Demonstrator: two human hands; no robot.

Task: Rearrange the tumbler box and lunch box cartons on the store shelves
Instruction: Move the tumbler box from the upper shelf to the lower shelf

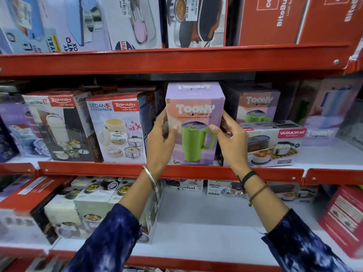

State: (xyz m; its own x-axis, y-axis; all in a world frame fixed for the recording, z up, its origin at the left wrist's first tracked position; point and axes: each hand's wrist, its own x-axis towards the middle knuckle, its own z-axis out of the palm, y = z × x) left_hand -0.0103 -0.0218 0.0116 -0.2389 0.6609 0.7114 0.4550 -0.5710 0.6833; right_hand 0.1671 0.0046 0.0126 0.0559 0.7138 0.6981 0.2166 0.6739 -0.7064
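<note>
A purple and pink tumbler box (pixel 194 114) with a green mug printed on it stands upright at the front of the middle shelf (pixel 94 169). My left hand (pixel 161 141) grips its left side and my right hand (pixel 230 142) grips its right side. A second tumbler box (pixel 259 107) stands behind to the right. A flat Varmora lunch box carton (pixel 275 142) lies right of the held box. The Sedan-3 lunch box carton (pixel 115 128) stands directly left of it, with another Rishabh carton (pixel 59 124) further left.
The top shelf holds lunch box cartons (pixel 133 20) and red BiteBuddy boxes (pixel 275 20). On the bottom shelf, white cartons (pixel 94 203) stand at left, a red carton (pixel 343 216) at right, small boxes (pixel 196 185) at the back, and bare white shelf (pixel 206 222) between.
</note>
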